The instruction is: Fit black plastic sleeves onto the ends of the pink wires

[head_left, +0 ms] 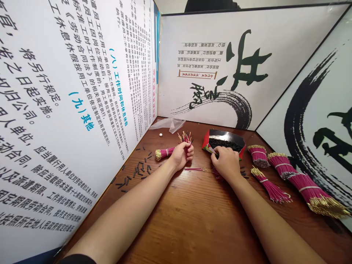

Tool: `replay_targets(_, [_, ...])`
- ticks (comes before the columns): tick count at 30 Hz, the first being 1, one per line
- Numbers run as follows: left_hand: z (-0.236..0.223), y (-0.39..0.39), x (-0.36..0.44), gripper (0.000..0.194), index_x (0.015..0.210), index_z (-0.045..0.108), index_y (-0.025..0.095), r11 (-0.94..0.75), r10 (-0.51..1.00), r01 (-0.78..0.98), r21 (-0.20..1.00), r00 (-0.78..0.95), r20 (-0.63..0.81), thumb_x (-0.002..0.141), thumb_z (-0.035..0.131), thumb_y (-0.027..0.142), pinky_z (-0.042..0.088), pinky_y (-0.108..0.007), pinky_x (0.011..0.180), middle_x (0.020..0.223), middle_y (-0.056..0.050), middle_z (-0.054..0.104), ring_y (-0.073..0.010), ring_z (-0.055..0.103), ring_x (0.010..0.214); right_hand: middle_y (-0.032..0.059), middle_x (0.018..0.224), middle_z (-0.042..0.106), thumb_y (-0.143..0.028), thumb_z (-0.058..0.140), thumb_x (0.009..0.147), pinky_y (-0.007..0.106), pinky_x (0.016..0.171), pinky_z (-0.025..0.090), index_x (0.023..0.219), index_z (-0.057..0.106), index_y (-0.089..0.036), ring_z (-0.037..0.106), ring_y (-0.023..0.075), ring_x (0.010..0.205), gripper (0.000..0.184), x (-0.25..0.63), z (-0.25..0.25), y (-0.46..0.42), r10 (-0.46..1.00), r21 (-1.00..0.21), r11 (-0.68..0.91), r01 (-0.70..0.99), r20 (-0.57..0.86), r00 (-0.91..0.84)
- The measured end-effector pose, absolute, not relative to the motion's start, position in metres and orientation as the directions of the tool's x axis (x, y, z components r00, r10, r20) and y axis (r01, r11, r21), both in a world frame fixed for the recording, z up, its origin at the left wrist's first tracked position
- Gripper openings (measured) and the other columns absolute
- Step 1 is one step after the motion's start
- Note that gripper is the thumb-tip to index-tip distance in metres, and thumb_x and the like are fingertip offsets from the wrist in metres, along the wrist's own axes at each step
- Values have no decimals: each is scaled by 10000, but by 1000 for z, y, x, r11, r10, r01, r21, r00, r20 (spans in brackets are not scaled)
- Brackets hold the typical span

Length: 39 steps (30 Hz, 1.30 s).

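Observation:
My left hand (183, 154) is closed around an upright bunch of wires (186, 138) with gold-coloured tips. Beside it lies a tied bundle of magenta wires (164, 152), and a few loose wires (195, 169) rest just below on the table. My right hand (226, 160) is at the near edge of a small open box (230, 134) filled with short black sleeves (224, 143). Its fingertips are bent at the box's rim, and what they hold, if anything, is hidden. More magenta wires (217, 173) lie partly under that hand.
Black sleeves (140, 168) are scattered on the wooden table (192, 220) at left. Several tied magenta wire bundles (299, 179) lie at right. A clear plastic bag (172, 125) and a small white piece (161, 135) lie at the back. Printed boards (203, 33) enclose the table.

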<state>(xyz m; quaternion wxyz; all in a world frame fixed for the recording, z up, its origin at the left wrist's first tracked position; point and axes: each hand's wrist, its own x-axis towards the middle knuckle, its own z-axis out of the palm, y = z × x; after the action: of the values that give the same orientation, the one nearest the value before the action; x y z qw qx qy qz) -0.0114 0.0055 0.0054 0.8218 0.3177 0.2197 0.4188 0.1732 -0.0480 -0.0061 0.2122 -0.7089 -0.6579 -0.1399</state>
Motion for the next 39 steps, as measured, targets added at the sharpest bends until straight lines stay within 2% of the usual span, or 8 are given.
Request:
replay_targets(7, [4,4,-8,156,764,397,194,411,845,-533,739,528,-88,725,544,164,171,-171,394,564,69,316,-59,271,433,61,866,699,-285,492,860,341,753,302,845,650,-197,563,230,843,181,176,-9,-46,843,-310,36,950,520,138])
replay_targets(12, [5,1,-8,222,795,403,198,386,844,-507,771,532,-72,708,607,196,150,-164,401,563,87,306,-45,261,429,74,890,703,-312,458,876,352,767,324,867,671,-196,573,238,858,243,178,-9,-45,813,-401,58,914,550,190])
replay_targets(18, [3,1,-6,211,789,406,199,360,836,-440,823,544,-74,703,598,212,122,-165,398,551,95,287,-42,231,419,94,918,696,-310,441,869,385,822,384,910,686,-189,579,243,872,276,177,-5,-45,778,-494,92,865,578,247])
replay_targets(21, [0,1,-3,188,784,401,200,349,821,-384,855,565,-81,708,570,228,113,-166,399,535,96,294,-40,213,408,89,912,695,-343,473,872,372,807,439,903,675,-190,598,225,838,256,170,1,-46,761,-634,217,742,586,278])
replay_targets(25, [1,-1,0,138,777,385,204,320,804,-300,899,589,-89,727,512,219,92,-166,403,519,94,296,-40,194,396,69,920,705,-372,515,873,353,804,473,926,678,-186,626,204,843,253,156,8,-49,815,-793,318,519,509,277])
replay_targets(31, [8,-7,1,160,773,374,204,277,807,-223,935,582,-100,740,531,210,103,-165,413,540,95,293,-33,199,409,64,927,712,-379,536,866,350,792,479,919,696,-185,626,198,841,257,148,12,-52,843,-828,327,455,473,255])
replay_targets(39, [9,-10,1,235,751,350,210,233,799,-192,953,597,-75,771,577,271,95,-185,412,563,102,254,-35,167,426,63,923,707,-368,530,873,337,753,477,905,699,-189,620,191,817,249,148,11,-52,831,-794,337,506,504,236])
